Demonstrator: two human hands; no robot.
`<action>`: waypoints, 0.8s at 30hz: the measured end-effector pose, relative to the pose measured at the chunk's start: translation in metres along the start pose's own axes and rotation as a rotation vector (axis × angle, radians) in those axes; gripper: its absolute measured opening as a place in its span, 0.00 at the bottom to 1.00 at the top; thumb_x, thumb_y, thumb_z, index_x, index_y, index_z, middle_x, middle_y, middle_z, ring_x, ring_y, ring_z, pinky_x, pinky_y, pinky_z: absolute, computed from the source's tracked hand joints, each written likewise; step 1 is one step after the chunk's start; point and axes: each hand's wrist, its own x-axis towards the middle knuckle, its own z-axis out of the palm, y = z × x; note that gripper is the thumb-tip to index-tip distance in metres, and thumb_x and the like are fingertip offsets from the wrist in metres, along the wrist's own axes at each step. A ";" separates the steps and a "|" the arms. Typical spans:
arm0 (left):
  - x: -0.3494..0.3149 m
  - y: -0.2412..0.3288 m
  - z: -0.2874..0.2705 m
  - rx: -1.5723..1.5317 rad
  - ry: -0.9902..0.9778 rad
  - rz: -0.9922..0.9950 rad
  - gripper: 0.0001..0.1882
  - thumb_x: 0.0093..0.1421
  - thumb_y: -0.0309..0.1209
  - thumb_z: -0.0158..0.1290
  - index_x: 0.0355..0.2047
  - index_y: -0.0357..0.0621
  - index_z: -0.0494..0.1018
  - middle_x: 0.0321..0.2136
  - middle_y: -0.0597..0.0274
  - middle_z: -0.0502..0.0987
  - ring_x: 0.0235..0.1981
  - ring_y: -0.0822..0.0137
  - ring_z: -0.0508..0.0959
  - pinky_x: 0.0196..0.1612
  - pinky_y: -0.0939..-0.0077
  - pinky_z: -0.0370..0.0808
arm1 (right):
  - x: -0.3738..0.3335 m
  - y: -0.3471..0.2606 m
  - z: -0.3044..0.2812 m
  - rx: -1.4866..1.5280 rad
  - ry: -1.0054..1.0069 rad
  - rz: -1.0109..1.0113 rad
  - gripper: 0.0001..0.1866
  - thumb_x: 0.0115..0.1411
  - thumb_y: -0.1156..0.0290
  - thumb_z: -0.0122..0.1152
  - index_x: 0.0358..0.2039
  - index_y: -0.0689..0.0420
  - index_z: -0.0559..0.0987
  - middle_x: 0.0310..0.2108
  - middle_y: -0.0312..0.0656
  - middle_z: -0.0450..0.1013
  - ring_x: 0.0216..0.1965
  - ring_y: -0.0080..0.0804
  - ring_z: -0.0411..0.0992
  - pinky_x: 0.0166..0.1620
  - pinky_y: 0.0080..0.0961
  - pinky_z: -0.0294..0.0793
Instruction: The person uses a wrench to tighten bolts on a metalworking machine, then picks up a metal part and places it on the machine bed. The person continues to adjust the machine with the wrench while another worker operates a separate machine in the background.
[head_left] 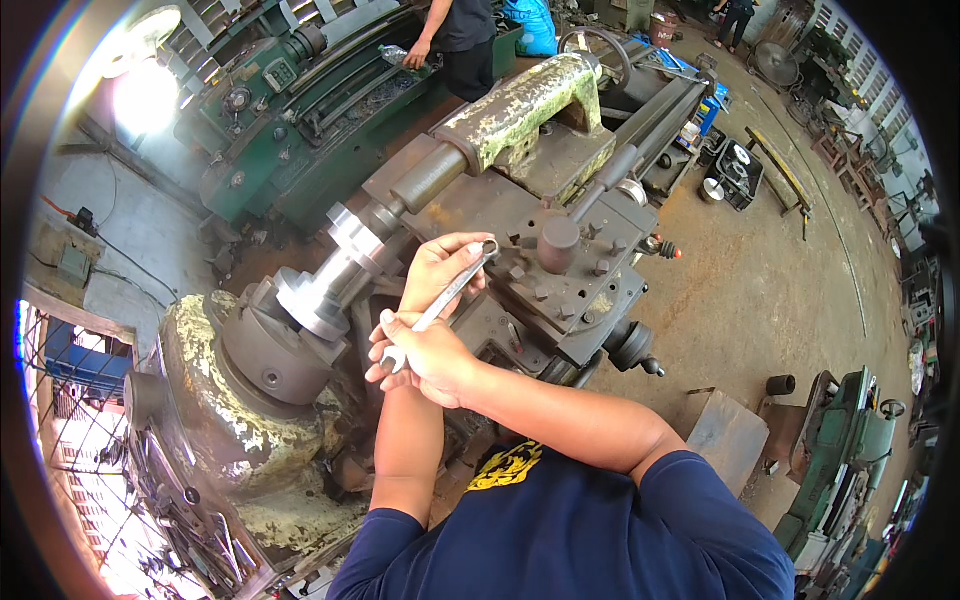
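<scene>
Nearest the camera, the right hand (428, 358) is wrapping its fingers round the near end of a steel wrench (440, 305), while the left hand (440, 270) is closing over the shaft farther up, probably steadying it. The wrench's ring end is sitting at a bolt on the tool post (560, 262), just right of the hands. Left of them, a bright flanged workpiece (335, 275) is being gripped in the lathe chuck (270, 355). Far off, another person (455, 35) is leaning on a green lathe (300, 110).

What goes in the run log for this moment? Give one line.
left hand: grips wrench near ring end | right hand: grips open end | ring end on tool post bolt | lathe chuck: holds steel workpiece
</scene>
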 end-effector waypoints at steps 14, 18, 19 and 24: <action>-0.020 -0.019 0.037 0.155 0.204 0.125 0.13 0.65 0.25 0.54 0.50 0.34 0.76 0.25 0.66 0.78 0.19 0.78 0.73 0.22 0.84 0.71 | -0.123 -0.017 -0.042 -0.119 0.337 -0.210 0.17 0.73 0.65 0.47 0.59 0.53 0.62 0.24 0.42 0.71 0.15 0.31 0.69 0.17 0.23 0.64; -0.018 -0.020 0.043 0.088 0.262 0.110 0.12 0.65 0.26 0.54 0.47 0.35 0.78 0.26 0.65 0.78 0.18 0.76 0.74 0.21 0.83 0.70 | -0.135 -0.044 -0.051 -0.287 0.300 -0.165 0.20 0.73 0.69 0.44 0.64 0.56 0.62 0.21 0.41 0.72 0.09 0.25 0.65 0.11 0.19 0.56; -0.018 -0.020 0.043 0.095 0.278 0.076 0.12 0.65 0.26 0.54 0.46 0.36 0.78 0.26 0.65 0.78 0.18 0.76 0.74 0.21 0.83 0.70 | -0.137 -0.052 -0.054 -0.325 0.309 -0.126 0.22 0.73 0.69 0.44 0.65 0.57 0.61 0.21 0.41 0.72 0.09 0.24 0.65 0.11 0.19 0.58; -0.015 -0.022 0.043 0.072 0.295 0.061 0.11 0.65 0.27 0.53 0.45 0.35 0.78 0.23 0.64 0.78 0.18 0.76 0.75 0.20 0.82 0.69 | -0.139 -0.056 -0.057 -0.287 0.282 -0.065 0.22 0.74 0.68 0.42 0.66 0.58 0.59 0.22 0.42 0.72 0.12 0.26 0.68 0.12 0.19 0.63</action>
